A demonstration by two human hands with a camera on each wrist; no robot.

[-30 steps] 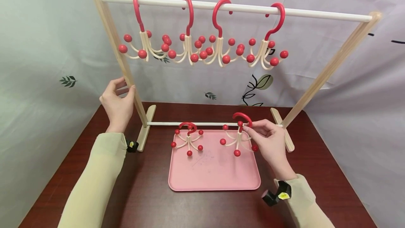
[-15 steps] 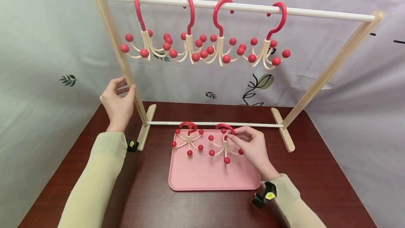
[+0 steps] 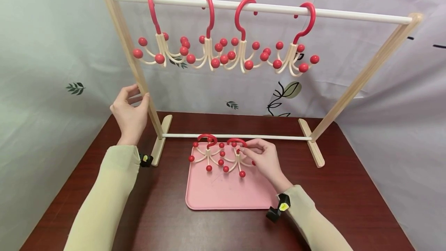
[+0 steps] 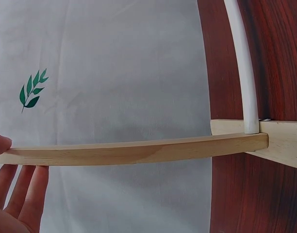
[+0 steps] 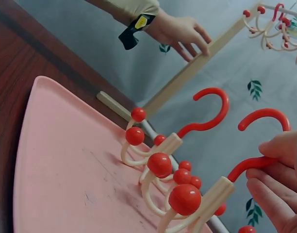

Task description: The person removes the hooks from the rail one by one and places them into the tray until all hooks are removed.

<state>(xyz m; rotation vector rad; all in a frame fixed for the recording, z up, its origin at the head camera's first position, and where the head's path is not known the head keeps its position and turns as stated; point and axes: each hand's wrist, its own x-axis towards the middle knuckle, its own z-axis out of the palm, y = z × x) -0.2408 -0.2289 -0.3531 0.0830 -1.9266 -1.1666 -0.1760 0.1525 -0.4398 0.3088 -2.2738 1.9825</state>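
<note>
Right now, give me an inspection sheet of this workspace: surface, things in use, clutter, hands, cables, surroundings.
Surface: dark red-brown table, wood-grained.
Things in use: four red-hooked hangers hang on the white top bar; another hanger sits on the pink tray; the held hanger is over or on it, contact unclear.
Clutter: nothing seen.
Hands: left hand grips a wooden post; right hand pinches the held hanger by its red hook.
Cables: nothing seen.
Surroundings: pale cloth backdrop with leaf prints.

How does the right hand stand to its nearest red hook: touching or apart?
Touching: the right wrist view shows the right hand pinching the red hook between thumb and fingers.
</note>
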